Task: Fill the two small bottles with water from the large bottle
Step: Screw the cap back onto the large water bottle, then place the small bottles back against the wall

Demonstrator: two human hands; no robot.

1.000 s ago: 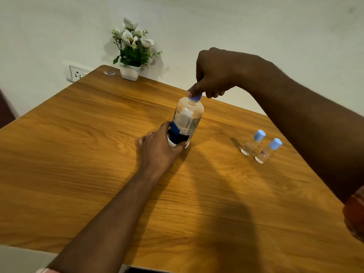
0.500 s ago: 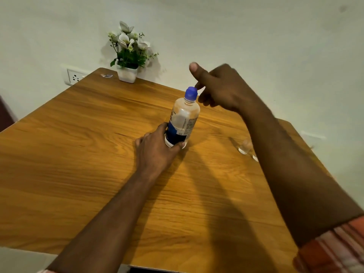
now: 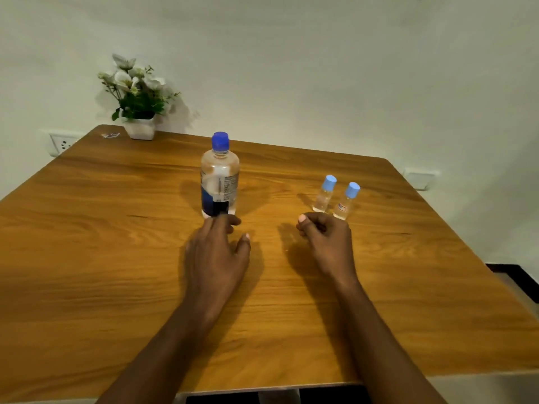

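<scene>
Hands: we have let go; half a second ago our left hand (image 3: 217, 252) gripped the large bottle (image 3: 219, 182) and our right hand (image 3: 326, 243) hovered at its cap (image 3: 220, 141).
Grip: left fingers loose, empty; right loosely curled, holding nothing.
Bottle: upright, capped, just beyond left fingertips.
Small bottles (image 3: 335, 196): capped, just past right knuckles.
Meaning: we judge pouring not begun.
</scene>
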